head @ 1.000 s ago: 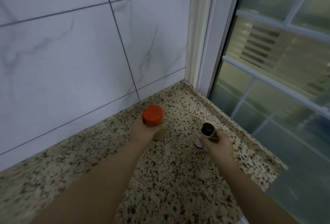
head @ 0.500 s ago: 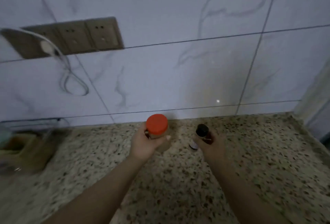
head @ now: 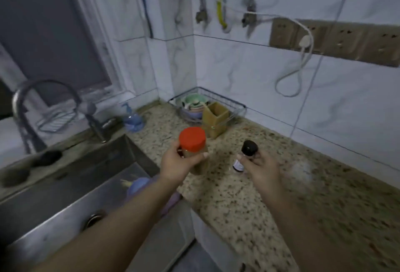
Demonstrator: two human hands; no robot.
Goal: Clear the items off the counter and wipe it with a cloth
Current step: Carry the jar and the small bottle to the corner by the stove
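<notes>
Swinging left since the earlier frames, the view has traded the window corner and bare tile for the steel sink point(head: 65, 187), while both hands still carry their loads above the speckled counter point(head: 249, 202). Left hand point(head: 177, 166) wraps its fingers and thumb round a jar with a red lid point(head: 192, 139), held upright over the counter's edge near the sink. Right hand point(head: 262, 169), at about 3 o'clock from the jar, pinches a small dark bottle with a black cap point(head: 249, 147) by its neck, its labelled body hanging below the fingers. At 12 o'clock from the jar, a wire rack point(head: 236, 107) in the wall corner holds stacked bowls point(head: 192, 105), with a tan box point(head: 215, 118) beside them. A faucet point(head: 23, 107) arches at 9 o'clock.
</notes>
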